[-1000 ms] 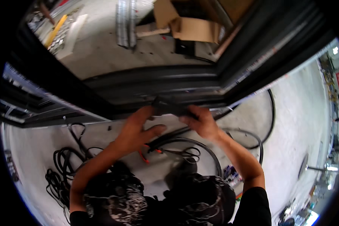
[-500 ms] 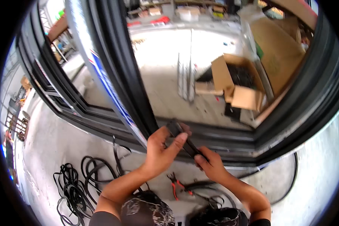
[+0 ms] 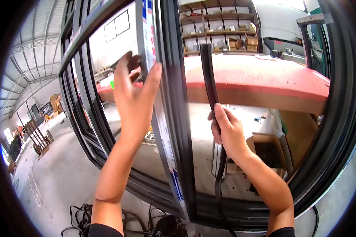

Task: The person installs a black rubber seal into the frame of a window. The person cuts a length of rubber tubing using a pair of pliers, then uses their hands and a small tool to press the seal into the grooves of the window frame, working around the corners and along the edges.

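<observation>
A dark metal window frame stands upright in front of me, with a vertical post point(image 3: 174, 102) in the middle. White, blue and red protective film point(image 3: 161, 118) covers part of that post's left side. My left hand point(image 3: 134, 100) is raised next to the film, fingers and thumb apart, holding nothing; whether its thumb touches the post I cannot tell. Right of the post, my right hand point(image 3: 228, 132) grips a black rubber sealing strip point(image 3: 208, 75). The strip's free end points up above the hand, and its tail hangs down past the frame's lower rail point(image 3: 245, 207).
Beyond the frame stands a table with a red top point(image 3: 261, 73), with shelves point(image 3: 219, 17) behind it. An open cardboard box point(image 3: 271, 138) sits below the table. Loops of black strip point(image 3: 81, 221) lie on the floor at lower left. A hand truck point(image 3: 37, 138) stands far left.
The view has tilted up. Both hands have risen from the lower rail. My left hand has let go of the strip and opened beside the post; the right still holds the strip, now upright.
</observation>
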Tool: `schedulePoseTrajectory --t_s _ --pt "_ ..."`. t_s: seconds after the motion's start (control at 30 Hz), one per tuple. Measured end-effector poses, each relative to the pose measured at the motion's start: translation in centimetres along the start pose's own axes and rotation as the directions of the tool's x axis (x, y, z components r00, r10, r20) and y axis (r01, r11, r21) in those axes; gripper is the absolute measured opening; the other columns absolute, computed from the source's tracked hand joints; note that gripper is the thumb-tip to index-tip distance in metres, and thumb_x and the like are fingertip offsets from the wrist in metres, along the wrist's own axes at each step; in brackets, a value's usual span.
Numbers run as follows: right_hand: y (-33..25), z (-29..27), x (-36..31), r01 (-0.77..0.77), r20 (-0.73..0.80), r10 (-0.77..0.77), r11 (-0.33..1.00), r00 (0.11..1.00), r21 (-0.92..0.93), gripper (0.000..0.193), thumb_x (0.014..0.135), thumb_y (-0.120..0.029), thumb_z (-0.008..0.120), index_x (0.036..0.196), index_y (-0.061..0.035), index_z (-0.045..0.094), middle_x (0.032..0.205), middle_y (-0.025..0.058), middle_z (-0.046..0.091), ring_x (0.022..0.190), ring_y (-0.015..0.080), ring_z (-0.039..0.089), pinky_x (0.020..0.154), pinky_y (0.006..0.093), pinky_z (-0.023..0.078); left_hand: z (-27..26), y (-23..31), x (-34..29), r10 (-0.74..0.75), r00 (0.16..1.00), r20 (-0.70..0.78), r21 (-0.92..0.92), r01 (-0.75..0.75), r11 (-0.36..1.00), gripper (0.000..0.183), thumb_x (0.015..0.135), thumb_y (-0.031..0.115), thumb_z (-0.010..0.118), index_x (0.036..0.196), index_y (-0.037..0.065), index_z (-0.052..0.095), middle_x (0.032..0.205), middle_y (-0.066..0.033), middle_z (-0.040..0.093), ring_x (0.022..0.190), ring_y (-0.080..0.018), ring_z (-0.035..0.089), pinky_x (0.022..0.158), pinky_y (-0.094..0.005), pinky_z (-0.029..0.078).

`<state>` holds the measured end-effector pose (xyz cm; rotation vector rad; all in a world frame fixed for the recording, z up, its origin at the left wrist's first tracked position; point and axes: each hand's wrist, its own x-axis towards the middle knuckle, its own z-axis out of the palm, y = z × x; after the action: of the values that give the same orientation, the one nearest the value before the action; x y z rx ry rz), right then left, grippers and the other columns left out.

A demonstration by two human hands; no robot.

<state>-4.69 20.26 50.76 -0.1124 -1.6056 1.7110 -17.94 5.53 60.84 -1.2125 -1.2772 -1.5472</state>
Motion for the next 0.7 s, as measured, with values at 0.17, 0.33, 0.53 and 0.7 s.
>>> schedulePoseTrajectory --t_s 0.17,0.33,0.53,0.7 --pt "-6.1 4.3 5.8 0.113 0.03 -0.11 0.987 0.993 -0.112 0.048 0.098 -0.045 0.054 0.086 0.0001 0.061 0.059 -0.0011 0.049 0.05 0.0057 0.043 0.046 0.0243 0.035 2.8 2.2 11.1 -0.128 0.991 0.036 -0.032 0.129 0.991 0.048 0.078 0.035 0.08 0.097 -0.002 0.058 0.089 -0.0124 0.066 0.077 -0.019 0.061 0.075 -0.0311 0.049" --pt "-9.3 5.9 7.8 -0.039 0.114 0.035 0.999 0.993 0.03 0.047 0.098 -0.048 0.053 0.079 -0.0058 0.052 0.058 -0.0039 0.04 0.044 0.0065 0.034 0.039 0.0242 0.028 4.3 0.0 14.8 -0.24 0.966 0.093 -0.224 0.255 0.941 0.039 0.08 0.028 0.078 0.099 -0.002 0.062 0.088 -0.0086 0.066 0.076 -0.0156 0.058 0.075 -0.0298 0.048" --pt "-10.1 7.6 8.4 -0.078 0.095 0.076 0.997 0.993 0.021 0.047 0.098 -0.049 0.052 0.078 -0.0066 0.051 0.057 -0.0033 0.04 0.043 0.0079 0.034 0.038 0.0256 0.028 4.3 -1.0 14.7 -0.202 0.975 0.091 -0.203 0.217 0.955 0.044 0.081 0.031 0.078 0.105 -0.002 0.06 0.091 -0.0065 0.064 0.079 -0.0138 0.058 0.075 -0.0285 0.049" --pt "-10.9 7.1 8.7 -0.117 0.118 0.112 0.993 0.987 0.036 0.047 0.098 -0.05 0.051 0.077 -0.0073 0.049 0.056 -0.0043 0.036 0.042 0.0072 0.031 0.038 0.0255 0.025 6.2 -0.7 15.0 -0.227 0.971 -0.072 -0.023 0.226 0.974 0.042 0.079 0.034 0.075 0.095 0.0 0.057 0.086 -0.015 0.067 0.078 -0.0298 0.066 0.076 -0.038 0.05"
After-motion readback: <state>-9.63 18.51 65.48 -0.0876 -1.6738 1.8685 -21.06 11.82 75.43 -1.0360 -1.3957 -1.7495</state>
